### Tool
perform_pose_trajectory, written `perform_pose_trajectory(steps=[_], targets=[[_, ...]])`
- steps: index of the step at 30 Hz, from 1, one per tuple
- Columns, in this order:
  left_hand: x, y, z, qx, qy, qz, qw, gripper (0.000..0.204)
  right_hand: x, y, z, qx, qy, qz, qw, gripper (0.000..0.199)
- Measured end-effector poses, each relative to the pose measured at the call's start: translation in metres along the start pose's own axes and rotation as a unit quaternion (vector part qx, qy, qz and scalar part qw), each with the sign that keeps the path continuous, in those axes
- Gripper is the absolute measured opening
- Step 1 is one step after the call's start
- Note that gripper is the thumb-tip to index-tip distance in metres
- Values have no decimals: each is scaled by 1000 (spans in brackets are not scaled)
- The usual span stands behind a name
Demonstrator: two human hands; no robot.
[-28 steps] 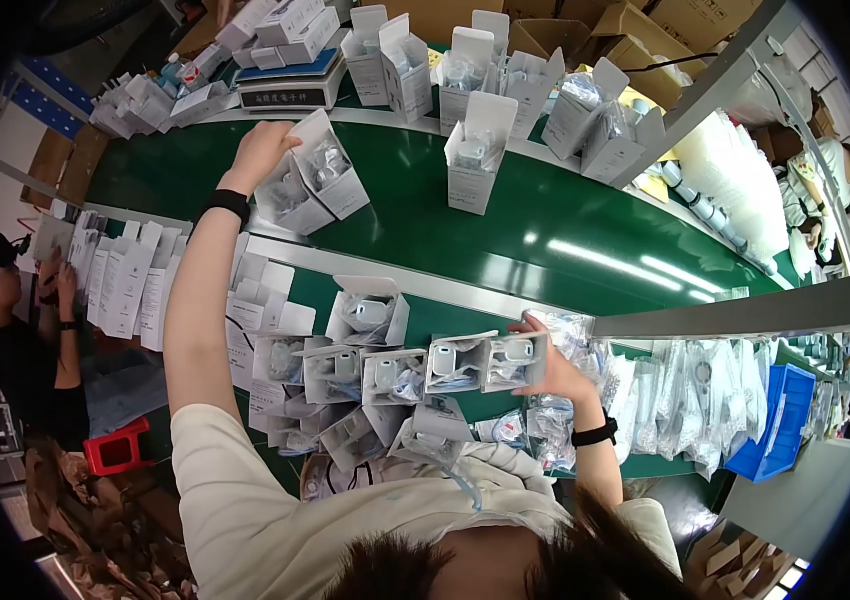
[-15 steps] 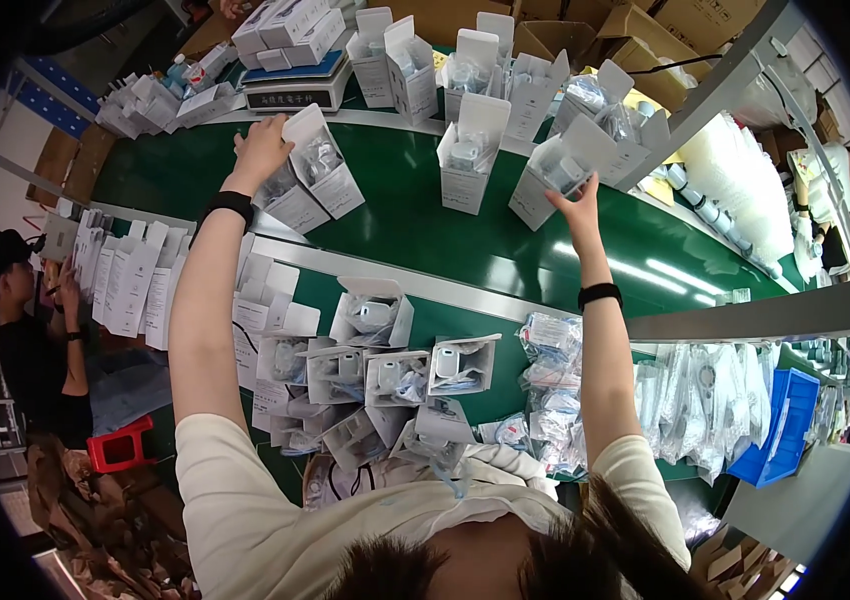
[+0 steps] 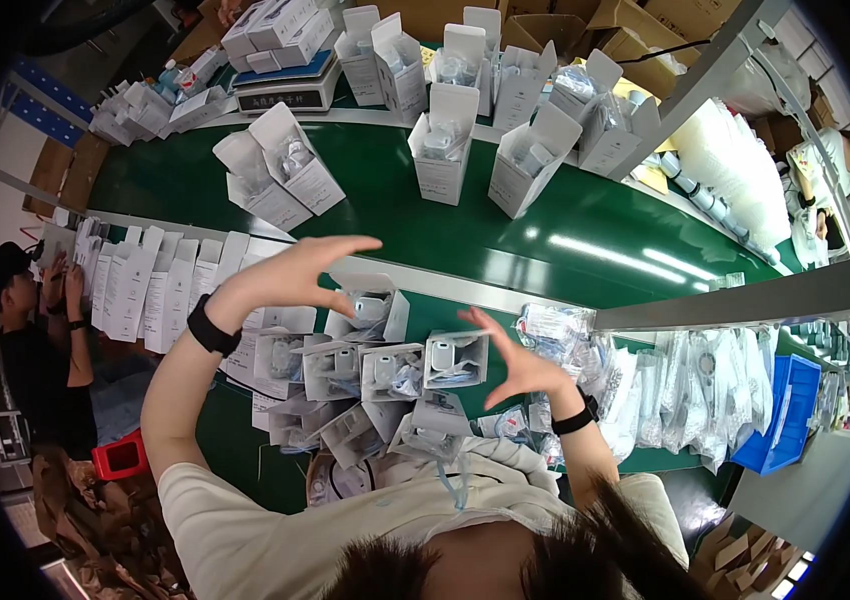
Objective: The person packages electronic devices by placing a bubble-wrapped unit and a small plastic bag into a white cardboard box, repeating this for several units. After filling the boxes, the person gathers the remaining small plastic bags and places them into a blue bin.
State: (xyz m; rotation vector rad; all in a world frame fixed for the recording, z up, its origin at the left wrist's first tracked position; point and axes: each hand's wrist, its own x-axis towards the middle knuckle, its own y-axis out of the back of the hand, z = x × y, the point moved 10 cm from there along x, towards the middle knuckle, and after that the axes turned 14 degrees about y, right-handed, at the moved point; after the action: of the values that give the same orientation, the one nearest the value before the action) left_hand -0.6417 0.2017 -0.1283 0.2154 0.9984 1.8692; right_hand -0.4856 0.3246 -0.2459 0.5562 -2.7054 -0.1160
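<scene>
My left hand (image 3: 297,275) hangs with fingers spread beside an open white box (image 3: 392,312) that has a pale device and a clear bag in it. Its thumb comes close to that box's contents; whether it touches cannot be told. Fingers apart, my right hand (image 3: 523,368) is just right of another open white box (image 3: 457,377), which holds a similar pale device. Around these sit several more open boxes with bagged parts, among them a middle box (image 3: 392,372). On the green belt beyond stand a left pair of open boxes (image 3: 310,185), a tall open box (image 3: 440,180) and a right open box (image 3: 515,190).
At the back are a weighing scale (image 3: 285,95) carrying closed white boxes and a row of open boxes (image 3: 405,90). Bagged parts (image 3: 690,395) and a blue bin (image 3: 780,420) lie right, below a metal rail (image 3: 735,305). A co-worker (image 3: 40,350) is at left.
Both hands have let go of the boxes on the green belt and come back toward the nearer box cluster. Those belt boxes now stand by themselves, slightly shifted left in view.
</scene>
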Motion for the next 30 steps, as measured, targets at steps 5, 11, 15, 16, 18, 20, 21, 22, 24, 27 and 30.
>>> perform_pose_trajectory(steps=[5,11,15,16,18,20,21,22,24,27,30], targets=[[17,-20,-22,56,70,-4,996,20,-13,10,29,-23,-133,113,984,111],[43,69,-80,18,145,203,968,14,-31,165,26,-46,-35,458,887,96],[69,112,-103,48,132,312,940,20,-25,242,30,-220,-5,507,833,94],[78,117,-112,47,137,311,939,20,-26,252,38,-218,-8,505,835,94],[97,116,-124,128,147,308,931,29,-42,273,43,-342,-20,530,776,96],[84,115,-120,168,159,347,909,32,-47,264,36,-399,-26,535,744,98],[61,117,-114,210,176,386,881,35,-31,230,14,-440,-6,514,736,95],[36,120,-106,252,192,424,848,39,-18,193,-7,-479,16,492,727,92],[23,90,-63,168,119,311,928,49,-8,128,-8,-201,93,410,885,95],[-7,5,-11,65,79,-9,995,58,-2,1,-17,-37,64,112,991,109],[-51,-47,1,67,54,-50,995,56,-16,-68,-31,-54,112,7,992,111]])
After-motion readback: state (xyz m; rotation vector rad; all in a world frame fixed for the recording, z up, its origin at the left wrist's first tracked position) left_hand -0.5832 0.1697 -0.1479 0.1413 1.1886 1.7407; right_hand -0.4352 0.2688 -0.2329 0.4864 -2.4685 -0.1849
